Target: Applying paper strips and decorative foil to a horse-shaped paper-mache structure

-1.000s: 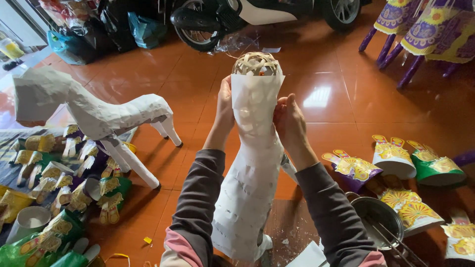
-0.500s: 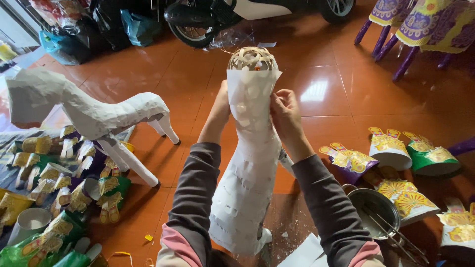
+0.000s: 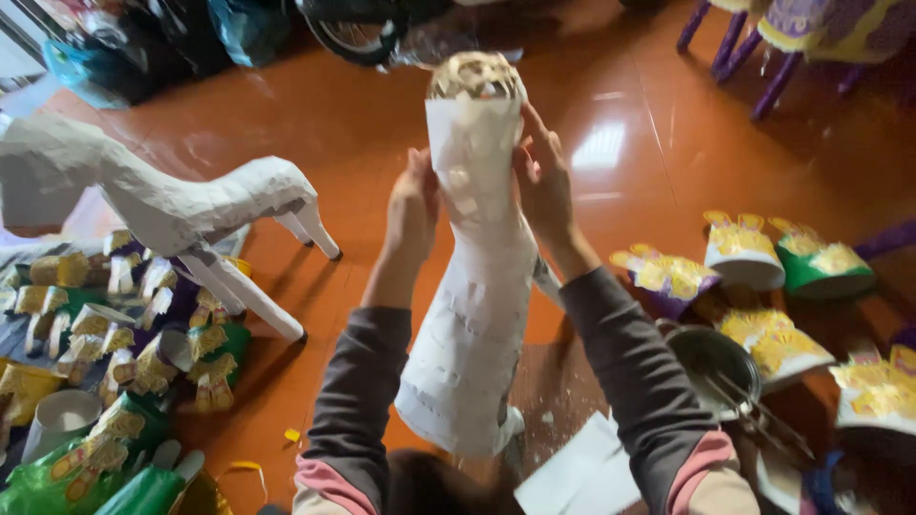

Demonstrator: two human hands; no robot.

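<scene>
Right hand [image 3: 544, 181] slid higher | left hand [image 3: 412, 205] flat | paper-covered frame [image 3: 472, 286] pressed between both palms' fingers

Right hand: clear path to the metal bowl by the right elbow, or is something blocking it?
Probably yes. The right hand is pressed on the paper-covered figure, so it must let go first. The metal bowl sits open on the floor beside that forearm; only sticks rest across its rim.

Right hand [image 3: 544, 181] slid higher up paper-covered figure [image 3: 472, 286]; left hand [image 3: 412, 210] lower.
</scene>
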